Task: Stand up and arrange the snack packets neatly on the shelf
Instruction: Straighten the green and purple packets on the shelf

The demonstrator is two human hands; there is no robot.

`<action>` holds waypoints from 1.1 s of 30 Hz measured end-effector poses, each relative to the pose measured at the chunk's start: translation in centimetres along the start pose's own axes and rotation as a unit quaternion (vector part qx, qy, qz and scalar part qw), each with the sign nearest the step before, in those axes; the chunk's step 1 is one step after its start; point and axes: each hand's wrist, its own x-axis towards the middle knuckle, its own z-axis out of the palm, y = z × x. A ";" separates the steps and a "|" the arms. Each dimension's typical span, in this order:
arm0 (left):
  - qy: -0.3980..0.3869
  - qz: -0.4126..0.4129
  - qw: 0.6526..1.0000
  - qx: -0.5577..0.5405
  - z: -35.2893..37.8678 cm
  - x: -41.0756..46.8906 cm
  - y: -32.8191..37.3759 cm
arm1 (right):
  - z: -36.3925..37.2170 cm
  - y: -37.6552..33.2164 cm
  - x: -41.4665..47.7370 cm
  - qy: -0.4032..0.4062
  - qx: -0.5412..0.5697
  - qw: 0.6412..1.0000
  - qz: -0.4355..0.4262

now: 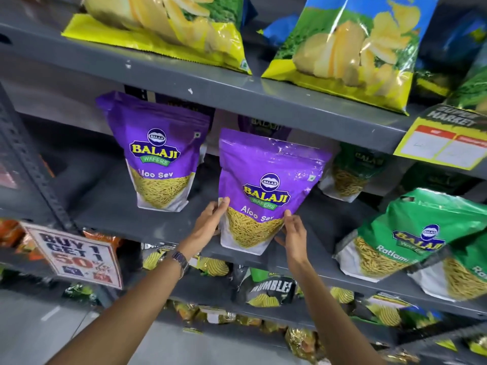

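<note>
A purple Aloo Sev packet (pixel 271 180) stands upright at the front edge of the grey middle shelf (pixel 137 219). My left hand (pixel 209 223) grips its lower left side and my right hand (pixel 293 229) grips its lower right side. A second purple Aloo Sev packet (pixel 158 154) stands upright to the left, further back on the same shelf. More purple packets sit in shadow behind them. To the right, green Ratlami Sev packets (pixel 411 233) lean forward, and another green packet (pixel 353 172) stands further back.
Large yellow chip bags (pixel 350 48) lie on the shelf above. A "Buy 1 Get 1" sign (pixel 79 255) hangs at the lower left and a yellow price tag (pixel 445 144) at the right. Lower shelves hold several dark and yellow snack packets (pixel 266 288).
</note>
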 end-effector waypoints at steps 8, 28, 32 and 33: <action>-0.025 0.010 0.999 -0.022 -0.2 -1.1 0.1 | 0.3 -0.2 -1.3 0.015 0.017 1.000 -0.001; 0.246 0.039 0.966 -0.073 -17.4 5.2 -0.5 | 20.7 -2.7 1.8 -0.151 -0.032 0.987 0.053; 0.222 0.036 0.973 -0.058 -17.9 4.5 -1.2 | 20.9 -3.1 2.0 -0.205 -0.090 0.973 0.052; 0.222 0.037 0.973 -0.054 -18.0 4.1 -1.2 | 20.8 -3.0 1.7 -0.202 -0.100 0.973 0.047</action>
